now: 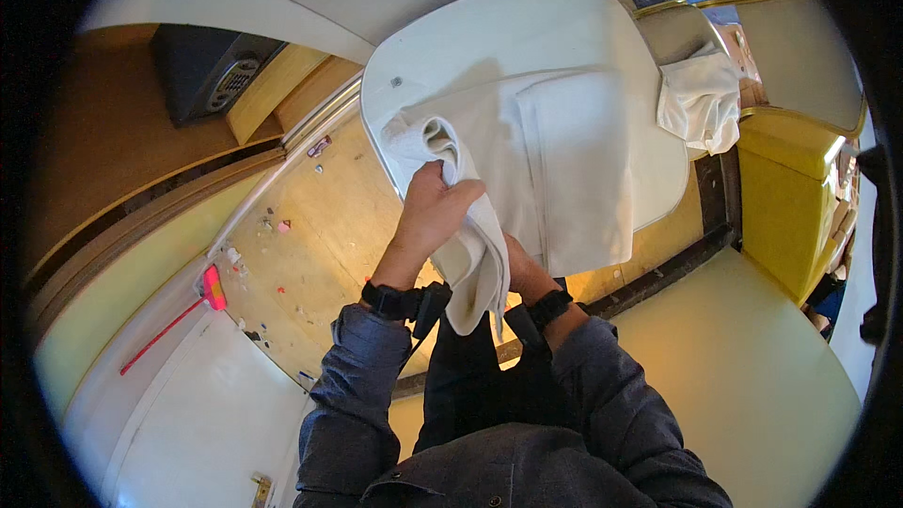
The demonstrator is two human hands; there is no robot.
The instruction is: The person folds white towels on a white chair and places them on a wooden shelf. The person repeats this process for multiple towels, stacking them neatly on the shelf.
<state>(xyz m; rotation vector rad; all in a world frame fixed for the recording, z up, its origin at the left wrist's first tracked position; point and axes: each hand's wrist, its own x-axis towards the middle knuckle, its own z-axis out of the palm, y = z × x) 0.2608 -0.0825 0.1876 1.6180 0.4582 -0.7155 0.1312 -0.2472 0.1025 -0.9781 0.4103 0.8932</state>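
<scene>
My left hand grips a bunched, rolled part of a white cloth at the near left edge of a white table. The thumb lies over the fold, and a loop of fabric opens just beyond the fingers. My right hand is on the right side of the hanging cloth; its fingers are hidden behind the fabric, so its hold cannot be made out. More white fabric, lying flat with a folded section on the right, spreads over the table and past its near edge. Both wrists wear black straps.
Right of the table, a crumpled white satin cloth hangs over a chair, near a yellow upholstered seat. A dark safe sits in a wooden recess at left. A red-handled broom and litter lie on the floor. A pale panel is at lower right.
</scene>
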